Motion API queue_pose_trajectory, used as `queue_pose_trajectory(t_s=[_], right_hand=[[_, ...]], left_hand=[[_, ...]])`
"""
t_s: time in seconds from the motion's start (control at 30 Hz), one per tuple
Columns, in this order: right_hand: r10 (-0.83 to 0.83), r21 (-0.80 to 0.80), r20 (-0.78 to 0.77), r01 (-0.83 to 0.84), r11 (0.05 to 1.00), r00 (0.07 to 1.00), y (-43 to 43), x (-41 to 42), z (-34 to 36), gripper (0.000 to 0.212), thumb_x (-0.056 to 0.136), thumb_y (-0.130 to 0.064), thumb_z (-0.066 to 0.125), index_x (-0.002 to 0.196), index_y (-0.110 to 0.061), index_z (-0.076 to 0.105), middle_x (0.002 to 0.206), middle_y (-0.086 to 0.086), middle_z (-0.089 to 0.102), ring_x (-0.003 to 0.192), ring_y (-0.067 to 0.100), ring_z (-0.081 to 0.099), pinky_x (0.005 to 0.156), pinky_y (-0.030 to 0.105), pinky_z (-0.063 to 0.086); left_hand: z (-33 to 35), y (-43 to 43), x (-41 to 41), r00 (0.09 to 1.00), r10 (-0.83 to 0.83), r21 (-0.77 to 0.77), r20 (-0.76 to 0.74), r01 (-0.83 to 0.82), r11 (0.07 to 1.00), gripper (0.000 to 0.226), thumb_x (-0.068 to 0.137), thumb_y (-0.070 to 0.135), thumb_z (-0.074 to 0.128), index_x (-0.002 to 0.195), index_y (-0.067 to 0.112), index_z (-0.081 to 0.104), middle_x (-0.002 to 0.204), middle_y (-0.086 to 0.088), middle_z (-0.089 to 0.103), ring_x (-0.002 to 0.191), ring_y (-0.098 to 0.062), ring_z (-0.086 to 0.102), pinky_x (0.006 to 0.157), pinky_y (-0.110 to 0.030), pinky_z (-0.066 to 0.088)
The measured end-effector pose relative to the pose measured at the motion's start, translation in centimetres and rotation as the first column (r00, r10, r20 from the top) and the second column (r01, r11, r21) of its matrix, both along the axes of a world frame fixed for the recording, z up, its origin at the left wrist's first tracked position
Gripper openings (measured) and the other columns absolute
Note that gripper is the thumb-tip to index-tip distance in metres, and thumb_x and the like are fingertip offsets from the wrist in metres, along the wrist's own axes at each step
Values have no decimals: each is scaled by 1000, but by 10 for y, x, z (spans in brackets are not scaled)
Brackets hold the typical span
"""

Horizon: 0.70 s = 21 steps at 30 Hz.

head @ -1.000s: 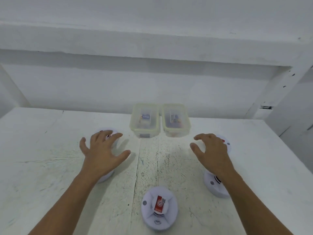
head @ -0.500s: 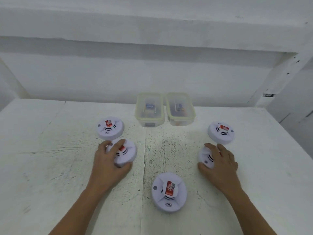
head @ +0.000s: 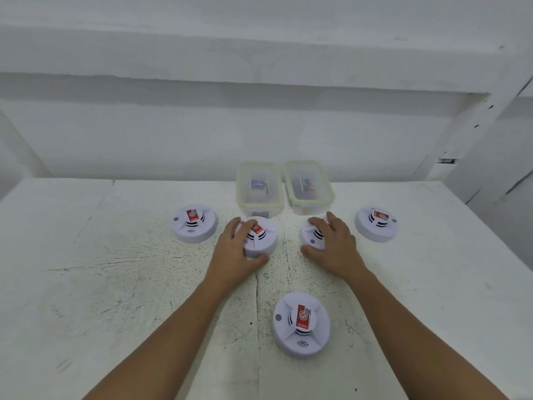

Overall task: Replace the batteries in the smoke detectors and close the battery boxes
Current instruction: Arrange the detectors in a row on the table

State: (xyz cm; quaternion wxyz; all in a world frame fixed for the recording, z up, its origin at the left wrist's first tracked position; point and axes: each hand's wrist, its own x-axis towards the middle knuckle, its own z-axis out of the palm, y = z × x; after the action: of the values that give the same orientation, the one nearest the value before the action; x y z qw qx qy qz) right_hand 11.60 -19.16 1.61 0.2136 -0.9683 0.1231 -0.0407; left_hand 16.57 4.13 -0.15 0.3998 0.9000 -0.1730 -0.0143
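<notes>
**Two detectors pulled to the middle**

Both hands have slid their smoke detectors inward, just in front of the two plastic boxes [head: 259,187]. The left hand [head: 233,255] grips the left detector [head: 264,241], fingers curled over its top and thumb at its near rim. The right hand [head: 337,249] clasps the right detector [head: 310,236] likewise. The near detector [head: 301,324] sits apart on the table [head: 115,284].

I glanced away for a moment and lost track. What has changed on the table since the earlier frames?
The left hand gripped the left-centre smoke detector and slid it inward, toward the left battery box; the right hand did the same with the right-centre smoke detector, toward the right battery box. The left outer detector, right outer detector and near detector stayed put, as did both boxes.
</notes>
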Motion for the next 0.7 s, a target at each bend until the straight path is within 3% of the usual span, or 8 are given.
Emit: queue_pose_trajectory(t_s=[0.07,0.17,0.27,0.4,0.47,0.57,0.7], right_hand=[[-25,110,1,25,994,1000,2,-8,2,71,81,-51,65,142,-41,30,159,6,3,146,26,4,114,47,17],[-103,259,89,76,963,991,6,-31,6,68,84,-50,62,142,-42,29,159,6,3,146,23,1,113,44,20],[-146,302,136,99,948,980,17,-65,8,63,83,-60,55,139,-40,32,154,3,18,144,20,11,111,41,24],[-34,369,178,-35,929,983,46,-117,9,53,72,-73,47,120,-51,42,136,-10,31,134,10,28,105,29,30],[121,324,127,-157,933,984,60,-135,5,55,70,-73,51,121,-52,43,134,-16,30,131,4,28,107,30,31],[260,131,70,-267,955,963,67,-141,-9,64,70,-77,49,127,-52,35,138,-16,29,127,-5,18,118,42,14],[232,-19,132,-231,973,964,65,-122,-14,63,74,-75,45,130,-48,34,142,-8,38,129,11,32,102,30,18]], left_hand=[[0,6,-7,1000,-13,-32,-7,13,999,87,72,46,78,144,39,30,156,1,14,142,-18,19,112,-40,28],[2,17,-18,1000,-6,-31,24,7,999,88,74,44,77,146,40,26,155,-1,13,143,-16,15,111,-39,29],[1,34,-35,998,19,-22,57,-18,1000,86,75,36,78,144,39,28,153,0,16,141,-16,21,104,-32,33],[-6,51,-54,999,30,-24,44,-29,999,77,77,31,77,142,34,35,148,1,22,135,-13,29,97,-23,32],[-7,54,-57,998,45,-25,37,-44,999,73,77,32,77,140,32,39,146,2,25,133,-12,31,98,-24,32],[-7,53,-59,997,62,-20,37,-61,998,71,77,32,77,138,30,42,144,1,28,132,-13,33,98,-24,32],[-5,51,-56,990,134,-32,53,-132,991,78,74,32,79,140,31,39,145,-1,24,130,-17,31,100,-28,33]])
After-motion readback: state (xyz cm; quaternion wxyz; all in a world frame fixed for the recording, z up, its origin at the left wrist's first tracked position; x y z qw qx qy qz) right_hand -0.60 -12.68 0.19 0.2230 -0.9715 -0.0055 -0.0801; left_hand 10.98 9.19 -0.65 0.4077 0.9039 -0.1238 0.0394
